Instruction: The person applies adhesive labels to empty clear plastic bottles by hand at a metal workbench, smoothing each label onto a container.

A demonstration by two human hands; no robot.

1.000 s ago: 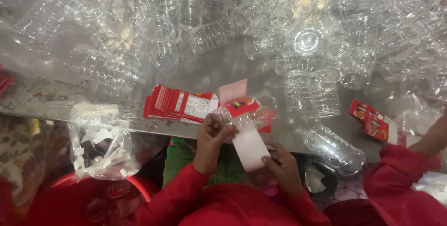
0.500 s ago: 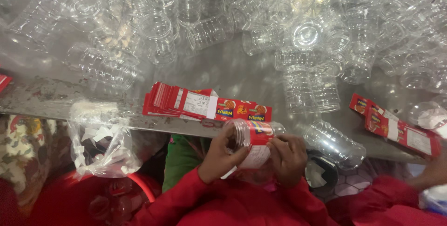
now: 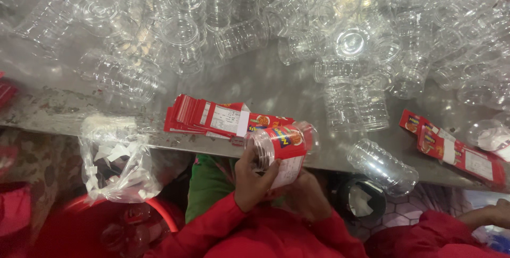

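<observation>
So the clear plastic jar [image 3: 279,149] is lying on its side, open mouth facing left, red label half-wrapped around it with a white flap hanging loose, just in front of the red label stack [image 3: 212,120].

Jar [image 3: 276,149] held in hands at near edge of bench [image 3: 265,85]; label stack [image 3: 207,117] just behind; heap of empty jars [image 3: 276,19] farther back; bag of paper scraps [image 3: 117,159] hanging left; second label stack [image 3: 451,146] right.

Likely packing workshop: clear plastic jars [image 3: 340,40] heaped, label stacks [image 3: 207,117].
</observation>
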